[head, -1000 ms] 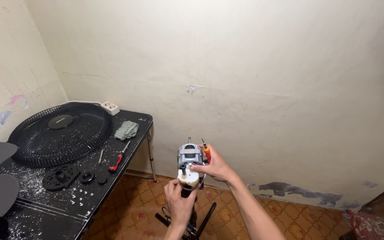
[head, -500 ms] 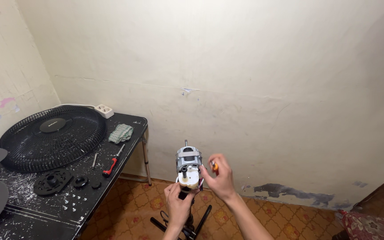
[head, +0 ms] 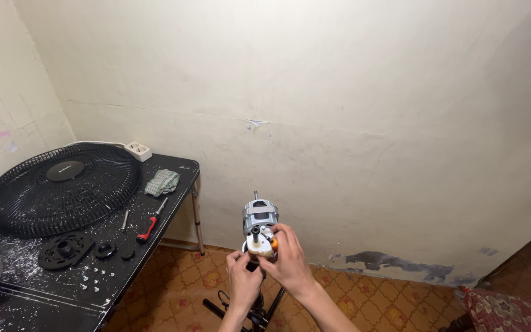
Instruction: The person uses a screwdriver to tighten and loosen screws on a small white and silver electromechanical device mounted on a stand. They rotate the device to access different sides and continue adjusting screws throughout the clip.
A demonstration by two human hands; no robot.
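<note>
Down low, the left hand (head: 243, 280) was seen closed on the underside of the fan motor (head: 260, 224), its grip wrapped about the lower white part. The right hand (head: 288, 261) was pressed to the motor's right side, fingers curled shut against it beside a small orange piece. The motor was held up on a black stand (head: 259, 310) over the patterned floor (head: 364, 304), just right of the table (head: 155, 246), a thin shaft poking up from its top.

No containers were to be spotted. On the black table, loose screws (head: 90, 276) were scattered near the front, with a round black plate (head: 64, 249) and a ring (head: 104, 249) beside them. Further back, a red-handled screwdriver (head: 149, 224) and a metal rod (head: 125, 219) were laid side by side. A big black fan grille (head: 62, 187) was lying flat behind, a green checked cloth (head: 162, 182) to its right. A white power strip (head: 137, 149) was set at the far edge, against the wall (head: 339, 92). Nothing was blocking the hands.
</note>
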